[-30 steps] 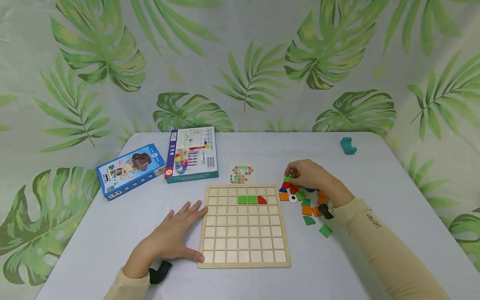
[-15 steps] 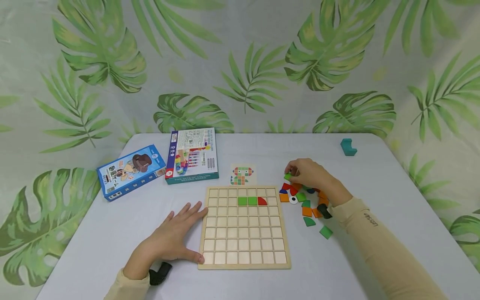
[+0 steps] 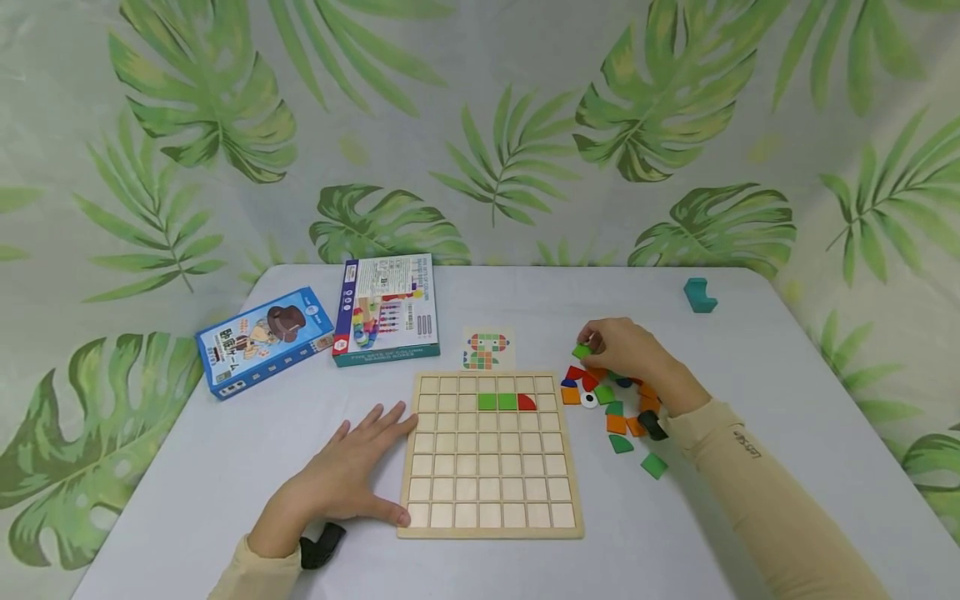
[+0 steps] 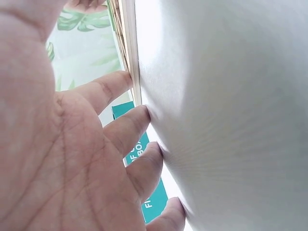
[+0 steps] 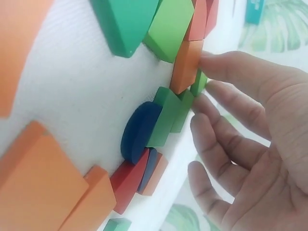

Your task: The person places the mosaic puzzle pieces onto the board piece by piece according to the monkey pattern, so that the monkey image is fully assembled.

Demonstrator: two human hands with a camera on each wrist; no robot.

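A wooden grid board (image 3: 450,467) lies flat on the table in the head view. Two green square tiles (image 3: 497,402) and a red quarter-round tile (image 3: 527,402) sit side by side in its second row. My left hand (image 3: 341,475) is spread along the board's left side, with thumb and index fingertip touching the frame. Above the far end of a loose tile pile, my right hand (image 3: 626,350) pinches a green square tile (image 3: 582,351) between thumb and fingers. In the right wrist view, that green tile (image 5: 199,83) is partly hidden behind an orange tile (image 5: 186,67).
Loose orange, green, red and blue tiles and a white eye disc (image 3: 588,400) lie right of the board. A pattern card (image 3: 489,350) sits behind it. Two boxes, one blue (image 3: 266,337) and one teal-edged (image 3: 386,308), lie back left. A teal block (image 3: 700,296) stands back right.
The pinched green tile has shifted slightly to the right with my right hand. My left hand and the tiles on the board stay as they were.
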